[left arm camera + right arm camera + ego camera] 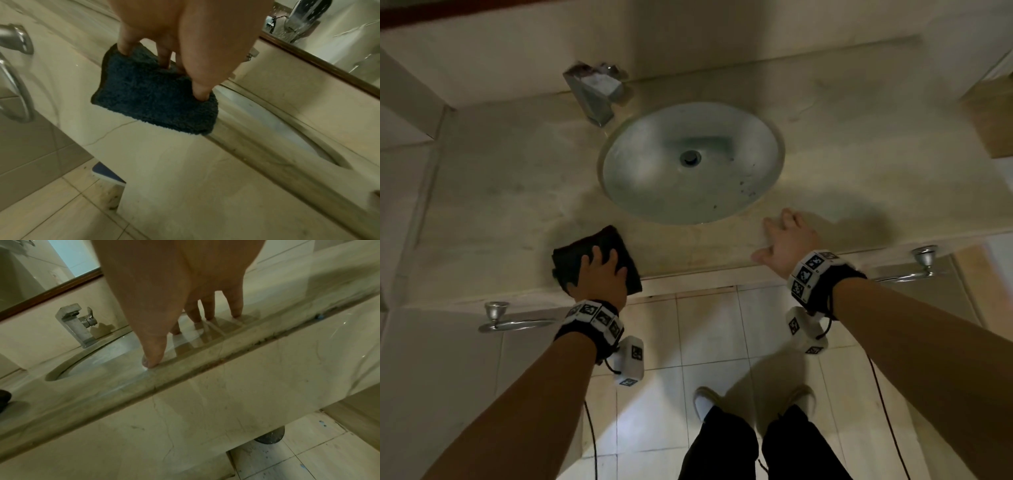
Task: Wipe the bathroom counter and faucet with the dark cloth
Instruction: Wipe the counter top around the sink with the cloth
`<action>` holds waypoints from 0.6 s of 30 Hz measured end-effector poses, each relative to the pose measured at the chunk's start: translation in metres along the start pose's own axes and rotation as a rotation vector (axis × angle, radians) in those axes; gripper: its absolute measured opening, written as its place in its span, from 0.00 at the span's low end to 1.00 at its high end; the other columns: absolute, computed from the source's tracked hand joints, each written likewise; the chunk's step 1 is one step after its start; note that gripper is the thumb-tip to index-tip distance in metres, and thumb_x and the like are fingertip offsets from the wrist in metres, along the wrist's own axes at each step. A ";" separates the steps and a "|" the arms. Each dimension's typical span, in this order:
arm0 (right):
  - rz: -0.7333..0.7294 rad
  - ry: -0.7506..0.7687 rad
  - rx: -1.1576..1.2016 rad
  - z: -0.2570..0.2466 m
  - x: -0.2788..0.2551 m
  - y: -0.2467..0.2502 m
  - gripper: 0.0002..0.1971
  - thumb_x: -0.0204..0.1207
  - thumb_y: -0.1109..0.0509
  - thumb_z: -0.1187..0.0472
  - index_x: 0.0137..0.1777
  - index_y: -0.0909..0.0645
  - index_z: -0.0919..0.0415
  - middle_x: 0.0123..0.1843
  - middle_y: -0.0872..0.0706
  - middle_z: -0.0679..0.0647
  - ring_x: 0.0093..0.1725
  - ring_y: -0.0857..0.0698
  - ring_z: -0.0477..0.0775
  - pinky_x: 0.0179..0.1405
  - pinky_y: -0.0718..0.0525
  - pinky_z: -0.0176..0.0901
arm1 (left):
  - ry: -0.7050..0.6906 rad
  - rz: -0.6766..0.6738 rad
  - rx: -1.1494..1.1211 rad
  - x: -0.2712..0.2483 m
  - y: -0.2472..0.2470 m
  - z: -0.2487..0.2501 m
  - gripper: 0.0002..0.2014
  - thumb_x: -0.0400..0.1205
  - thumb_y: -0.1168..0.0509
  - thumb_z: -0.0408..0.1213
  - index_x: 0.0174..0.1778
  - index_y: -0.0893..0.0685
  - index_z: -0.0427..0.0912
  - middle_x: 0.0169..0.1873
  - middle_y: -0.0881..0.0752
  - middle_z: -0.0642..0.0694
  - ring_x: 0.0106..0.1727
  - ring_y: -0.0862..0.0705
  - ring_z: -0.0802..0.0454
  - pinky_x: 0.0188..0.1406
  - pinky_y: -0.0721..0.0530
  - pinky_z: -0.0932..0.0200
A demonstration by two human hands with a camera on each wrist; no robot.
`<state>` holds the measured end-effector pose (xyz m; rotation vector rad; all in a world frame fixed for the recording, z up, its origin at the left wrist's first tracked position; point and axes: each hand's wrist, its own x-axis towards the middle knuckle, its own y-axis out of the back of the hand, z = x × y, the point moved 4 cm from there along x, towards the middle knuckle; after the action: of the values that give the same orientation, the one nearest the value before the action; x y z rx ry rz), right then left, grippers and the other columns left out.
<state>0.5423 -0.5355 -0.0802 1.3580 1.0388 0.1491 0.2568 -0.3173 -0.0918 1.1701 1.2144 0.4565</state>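
Note:
A folded dark cloth (585, 248) (148, 100) lies on the beige stone counter (500, 192) near its front edge, left of the sink. My left hand (602, 274) (185, 32) presses down on it with spread fingers and thumb. To the right of the sink, my right hand (787, 240) (174, 288) rests on the counter's front edge with its fingertips touching the stone and nothing in it. The square chrome faucet (595, 96) (76, 324) stands at the back left of the round basin (647, 178), away from both hands.
Two chrome towel rings (496, 315) (924, 260) hang from the counter's front face. A wooden box (993, 113) sits at the far right. A mirror with a brown frame (51, 290) runs behind the counter. My feet stand on the tiled floor (705, 325) below.

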 end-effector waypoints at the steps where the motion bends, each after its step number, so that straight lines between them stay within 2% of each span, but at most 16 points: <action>1: -0.003 0.010 0.005 0.002 0.000 0.002 0.45 0.74 0.38 0.30 0.85 0.50 0.48 0.87 0.58 0.60 0.85 0.54 0.65 0.81 0.43 0.66 | 0.005 0.005 -0.001 -0.002 0.001 0.004 0.29 0.89 0.52 0.51 0.85 0.52 0.53 0.85 0.53 0.46 0.84 0.52 0.43 0.77 0.40 0.34; 3: 0.006 -0.022 0.013 0.009 0.000 0.004 0.47 0.70 0.36 0.27 0.84 0.50 0.43 0.87 0.59 0.59 0.85 0.54 0.67 0.81 0.45 0.67 | -0.031 0.040 0.009 -0.007 0.002 0.019 0.29 0.88 0.51 0.51 0.85 0.51 0.53 0.85 0.52 0.45 0.84 0.50 0.42 0.77 0.38 0.34; 6: 0.020 -0.141 0.042 0.016 -0.001 0.004 0.52 0.64 0.34 0.24 0.83 0.56 0.38 0.87 0.62 0.58 0.85 0.59 0.70 0.80 0.51 0.72 | -0.145 0.069 -0.010 -0.018 0.001 0.055 0.26 0.89 0.51 0.50 0.84 0.47 0.56 0.85 0.52 0.47 0.84 0.52 0.41 0.76 0.38 0.29; 14: -0.034 -0.186 0.104 0.013 0.000 0.005 0.53 0.65 0.29 0.29 0.83 0.58 0.36 0.86 0.68 0.56 0.84 0.65 0.68 0.79 0.52 0.76 | -0.444 0.045 -0.004 -0.049 -0.004 0.168 0.25 0.89 0.51 0.45 0.83 0.45 0.55 0.85 0.54 0.49 0.85 0.57 0.41 0.77 0.50 0.24; 18: -0.034 -0.188 0.102 0.012 -0.001 0.005 0.52 0.65 0.32 0.26 0.83 0.59 0.35 0.86 0.68 0.55 0.84 0.65 0.67 0.79 0.53 0.75 | -0.559 0.016 0.039 -0.061 -0.004 0.207 0.28 0.87 0.45 0.41 0.84 0.45 0.53 0.85 0.54 0.49 0.85 0.58 0.40 0.77 0.53 0.23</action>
<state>0.5520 -0.5432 -0.0769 1.4164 0.9205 -0.0564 0.4183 -0.4606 -0.0857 1.2339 0.7313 0.0993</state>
